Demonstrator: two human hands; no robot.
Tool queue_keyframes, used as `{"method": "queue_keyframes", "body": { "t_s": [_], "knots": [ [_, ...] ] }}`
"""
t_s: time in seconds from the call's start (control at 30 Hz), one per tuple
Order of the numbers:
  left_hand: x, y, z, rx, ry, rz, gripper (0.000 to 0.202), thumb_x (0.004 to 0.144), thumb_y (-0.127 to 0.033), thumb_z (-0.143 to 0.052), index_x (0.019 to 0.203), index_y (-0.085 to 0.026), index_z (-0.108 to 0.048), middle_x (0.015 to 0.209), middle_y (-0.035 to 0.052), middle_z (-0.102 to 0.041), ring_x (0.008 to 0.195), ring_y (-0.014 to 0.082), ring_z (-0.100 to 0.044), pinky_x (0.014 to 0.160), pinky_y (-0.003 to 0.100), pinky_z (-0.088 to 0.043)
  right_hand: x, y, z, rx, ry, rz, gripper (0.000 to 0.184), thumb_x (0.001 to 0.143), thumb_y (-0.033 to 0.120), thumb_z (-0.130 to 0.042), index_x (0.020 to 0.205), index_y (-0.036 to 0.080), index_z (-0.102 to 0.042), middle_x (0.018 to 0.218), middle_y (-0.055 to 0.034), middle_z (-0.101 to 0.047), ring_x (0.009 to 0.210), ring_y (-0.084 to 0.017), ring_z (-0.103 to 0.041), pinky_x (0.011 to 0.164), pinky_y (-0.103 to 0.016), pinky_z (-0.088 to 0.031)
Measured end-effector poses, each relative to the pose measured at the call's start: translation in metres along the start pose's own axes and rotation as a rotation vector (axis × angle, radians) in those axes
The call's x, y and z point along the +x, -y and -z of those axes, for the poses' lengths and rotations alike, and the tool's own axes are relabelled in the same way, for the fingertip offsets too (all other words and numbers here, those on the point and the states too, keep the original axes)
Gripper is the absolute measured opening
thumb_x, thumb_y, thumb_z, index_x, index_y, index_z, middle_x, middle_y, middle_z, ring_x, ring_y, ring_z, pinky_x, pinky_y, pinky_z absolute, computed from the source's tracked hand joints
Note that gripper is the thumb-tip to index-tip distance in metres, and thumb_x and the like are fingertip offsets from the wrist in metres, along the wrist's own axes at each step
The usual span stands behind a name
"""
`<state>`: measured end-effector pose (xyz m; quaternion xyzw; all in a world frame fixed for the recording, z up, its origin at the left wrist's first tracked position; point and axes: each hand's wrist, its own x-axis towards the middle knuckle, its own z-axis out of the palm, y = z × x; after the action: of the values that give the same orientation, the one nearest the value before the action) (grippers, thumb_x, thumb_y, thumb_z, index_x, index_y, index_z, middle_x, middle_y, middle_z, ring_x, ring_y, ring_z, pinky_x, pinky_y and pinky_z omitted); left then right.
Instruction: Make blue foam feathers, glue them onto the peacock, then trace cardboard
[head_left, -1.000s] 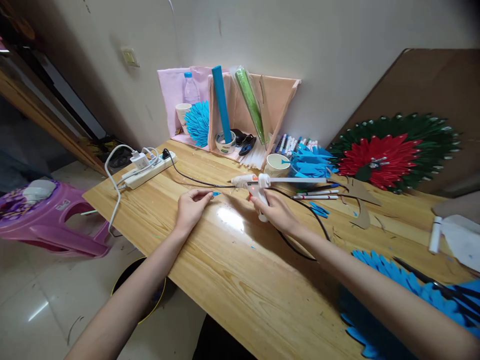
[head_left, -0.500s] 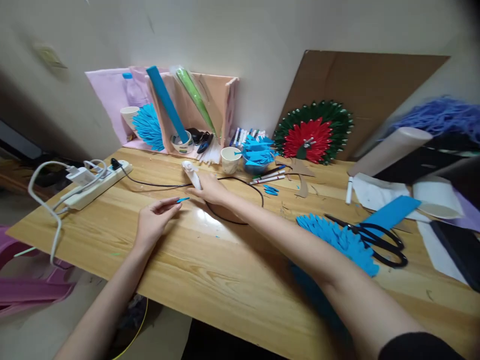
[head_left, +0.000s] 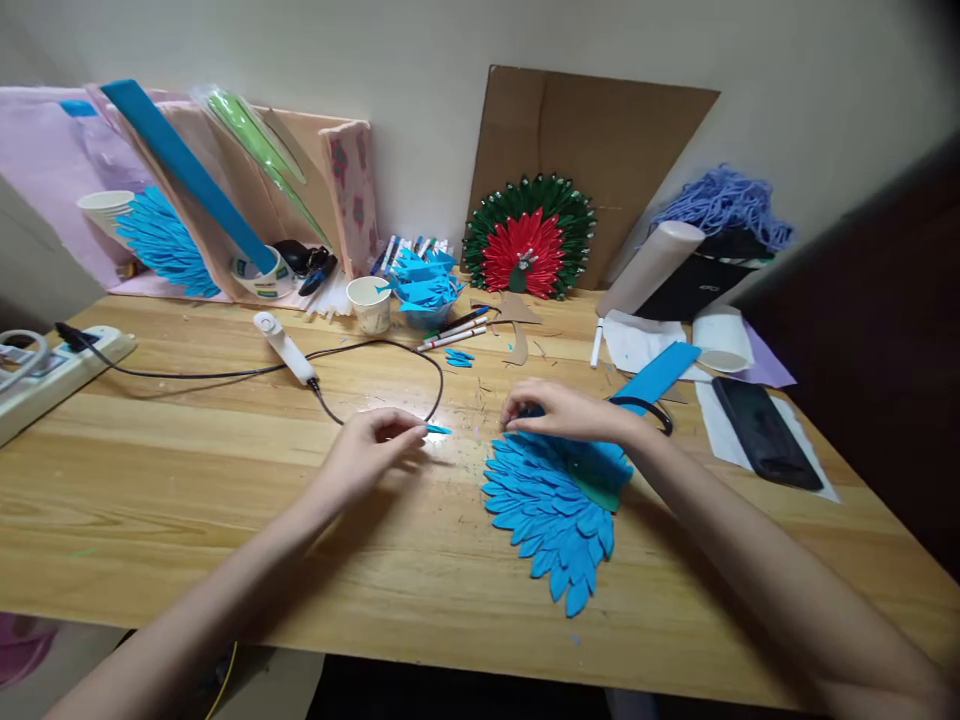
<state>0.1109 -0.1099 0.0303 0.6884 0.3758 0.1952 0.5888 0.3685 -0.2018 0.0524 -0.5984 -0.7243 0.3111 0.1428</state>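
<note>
My left hand (head_left: 379,445) pinches a small, narrow blue petal (head_left: 439,430) between thumb and fingertips, just above the wood. To its right, my right hand (head_left: 551,410) is closed over the upper edge of a fan of layered blue petals (head_left: 547,500). Its fingers are curled, and whatever lies between them is hidden. A green piece (head_left: 600,485) shows on the fan below my wrist. Behind my right hand, a black scissors handle (head_left: 652,408) partly sticks out. A white corded hand tool (head_left: 285,350) lies on the table beyond my left hand, touched by neither.
Small blue petals (head_left: 459,357) lie by several markers (head_left: 454,333). Behind them stand a paper cup (head_left: 369,305) and a bowl of blue pieces (head_left: 424,290). A red and green petal fan (head_left: 525,240) leans on cardboard (head_left: 600,130). A phone (head_left: 769,435) lies right; a power strip (head_left: 67,370), left.
My right hand has let go of the white tool and moved right to the blue fan. The left hand still pinches its petal. The view has swung right.
</note>
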Motion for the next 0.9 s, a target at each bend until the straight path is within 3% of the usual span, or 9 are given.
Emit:
{"method": "queue_keyframes", "body": {
  "t_s": [0.1, 0.23, 0.43, 0.57, 0.7, 0.9],
  "knots": [
    [0.021, 0.002, -0.030, -0.007, 0.110, 0.022, 0.018, 0.068, -0.032, -0.064, 0.073, -0.014, -0.067, 0.072, 0.0088, -0.070, 0.065, 0.0184, -0.066, 0.059, 0.028, -0.052, -0.007, -0.006, -0.006, 0.020, 0.024, 0.055, 0.012, 0.082, 0.025, -0.055, 0.087, 0.018, -0.064, 0.089, -0.0046, -0.063, 0.088, -0.017, -0.056, 0.078, -0.031, -0.043],
    [0.040, 0.001, -0.049, -0.006, 0.158, 0.105, 0.018, 0.069, -0.031, -0.061, 0.070, -0.013, -0.065, 0.068, 0.0086, -0.069, 0.058, 0.0161, -0.063, 0.050, 0.025, -0.049, -0.006, -0.010, -0.009, 0.008, 0.021, 0.121, 0.011, 0.082, 0.021, -0.054, 0.088, 0.019, -0.063, 0.090, -0.0043, -0.062, 0.090, -0.018, -0.055, 0.082, -0.033, -0.041],
    [0.053, -0.009, -0.054, 0.135, 0.189, 0.153, 0.016, 0.068, -0.027, -0.058, 0.066, -0.013, -0.066, 0.070, 0.0091, -0.070, 0.057, 0.0141, -0.062, 0.045, 0.020, -0.039, -0.002, -0.018, -0.011, -0.005, 0.008, 0.119, 0.010, 0.080, 0.019, -0.054, 0.086, 0.019, -0.062, 0.089, -0.0047, -0.061, 0.087, -0.018, -0.054, 0.079, -0.033, -0.041],
    [0.061, -0.007, -0.054, 0.251, 0.240, 0.141, 0.017, 0.065, -0.027, -0.058, 0.062, -0.013, -0.069, 0.059, 0.0069, -0.068, 0.054, 0.0148, -0.061, 0.047, 0.021, -0.038, 0.000, -0.018, -0.010, 0.013, 0.029, 0.109, 0.009, 0.081, 0.020, -0.053, 0.085, 0.018, -0.061, 0.087, -0.0048, -0.059, 0.085, -0.018, -0.054, 0.077, -0.032, -0.042],
    [0.066, -0.008, -0.055, 0.273, 0.284, 0.137, 0.019, 0.064, -0.029, -0.057, 0.060, -0.015, -0.070, 0.062, 0.0072, -0.069, 0.051, 0.0149, -0.058, 0.048, 0.023, -0.039, 0.000, -0.019, -0.009, 0.031, 0.049, 0.103, 0.008, 0.082, 0.020, -0.052, 0.084, 0.019, -0.059, 0.087, -0.0045, -0.058, 0.085, -0.018, -0.052, 0.078, -0.031, -0.042],
    [0.067, -0.017, -0.061, 0.469, 0.333, 0.086, 0.025, 0.067, -0.032, -0.054, 0.064, -0.015, -0.071, 0.055, 0.0036, -0.064, 0.047, 0.0115, -0.048, 0.045, 0.022, -0.029, -0.003, -0.025, -0.004, 0.117, 0.120, 0.140, 0.011, 0.085, 0.025, -0.047, 0.088, 0.019, -0.056, 0.090, -0.0045, -0.056, 0.088, -0.017, -0.051, 0.081, -0.031, -0.041]
  ]
}}
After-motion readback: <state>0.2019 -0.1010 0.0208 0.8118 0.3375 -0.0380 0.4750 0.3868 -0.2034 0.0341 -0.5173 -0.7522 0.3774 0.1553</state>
